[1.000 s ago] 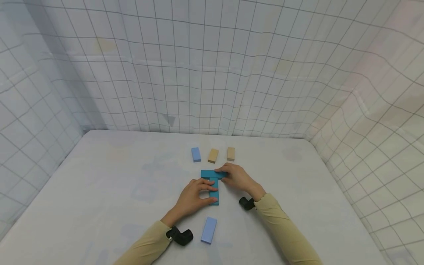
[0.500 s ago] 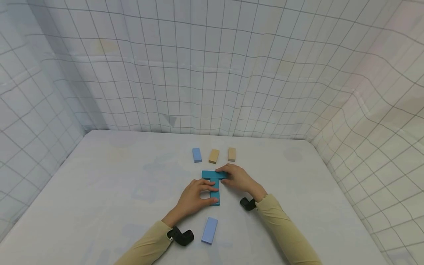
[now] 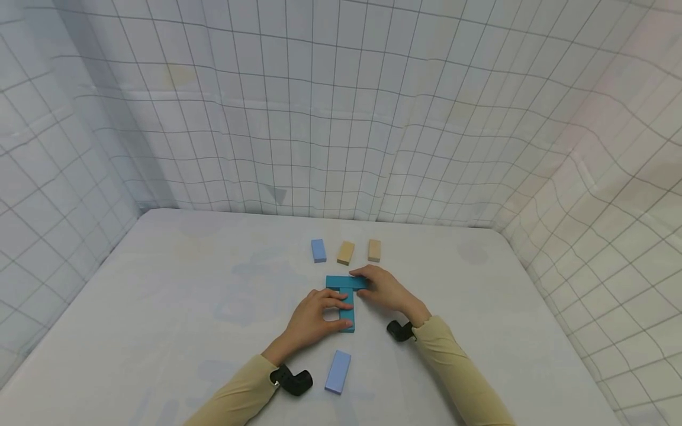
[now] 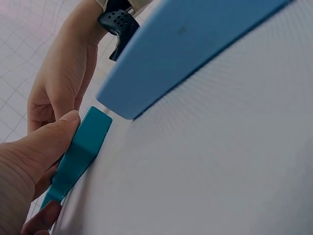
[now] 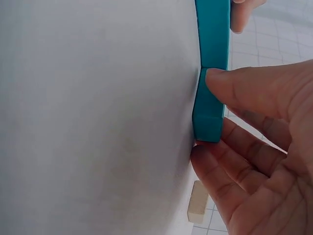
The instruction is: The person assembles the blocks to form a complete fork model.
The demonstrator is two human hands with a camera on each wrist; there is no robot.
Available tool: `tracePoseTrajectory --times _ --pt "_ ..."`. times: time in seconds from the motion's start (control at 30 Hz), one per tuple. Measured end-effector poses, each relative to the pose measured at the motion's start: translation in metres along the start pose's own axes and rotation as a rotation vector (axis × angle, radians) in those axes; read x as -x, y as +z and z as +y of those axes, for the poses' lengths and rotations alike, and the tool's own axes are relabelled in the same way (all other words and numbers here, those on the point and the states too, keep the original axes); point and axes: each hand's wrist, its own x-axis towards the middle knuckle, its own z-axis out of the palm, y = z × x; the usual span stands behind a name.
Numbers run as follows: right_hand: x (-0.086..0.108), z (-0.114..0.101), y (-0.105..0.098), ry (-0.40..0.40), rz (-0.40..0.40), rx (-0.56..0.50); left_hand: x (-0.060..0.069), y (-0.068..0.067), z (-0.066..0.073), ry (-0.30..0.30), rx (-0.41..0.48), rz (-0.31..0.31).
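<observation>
Two teal blocks lie flat on the table, meeting in a T. The crosswise block (image 3: pixel 338 282) forms the far bar, and the lengthwise block (image 3: pixel 347 316) runs from its middle toward me. My left hand (image 3: pixel 311 319) holds the lengthwise block from the left, thumb at its near end. With thumb and fingers, my right hand (image 3: pixel 388 290) pinches the right end of the crosswise block; the right wrist view shows the thumb on the near side of this teal block (image 5: pixel 208 105). Fingers cover parts of both blocks.
A periwinkle blue block (image 3: pixel 338 372) lies near me, looming large in the left wrist view. Behind the T stand a smaller blue block (image 3: pixel 318 251), a yellow block (image 3: pixel 346 252) and a tan block (image 3: pixel 375 249). A checked white curtain (image 3: pixel 319 118) surrounds the table.
Both hands keep their holds and the blocks stay together in the T. Only a slight shift of the whole head view shows.
</observation>
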Motion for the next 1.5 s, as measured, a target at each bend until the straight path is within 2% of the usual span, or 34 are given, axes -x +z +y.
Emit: tracePoseTrajectory --times 0.17,0.33,0.67,0.87,1.0,1.27,1.5 --pt "0.002 -0.001 0.000 -0.024 0.023 -0.043 0.000 0.001 -0.002 -0.005 -0.008 -0.003" --pt "0.008 -0.002 -0.001 0.000 0.040 -0.064 0.000 0.001 -0.002 -0.014 0.000 -0.010" --pt "0.030 -0.016 -0.005 -0.024 0.084 -0.080 0.000 0.000 0.002 -0.010 -0.012 -0.006" --pt "0.042 -0.025 -0.004 -0.112 0.122 -0.094 0.000 -0.001 0.004 -0.006 -0.009 -0.003" --pt "0.050 -0.033 -0.001 -0.183 0.120 -0.113 0.000 0.000 0.003 -0.001 -0.004 0.003" --pt "0.061 -0.045 0.005 -0.285 0.057 -0.157 0.000 0.000 0.001 0.018 -0.025 0.016" --pt "0.070 -0.055 0.009 -0.361 -0.009 -0.089 0.000 0.000 0.001 0.006 -0.029 0.003"
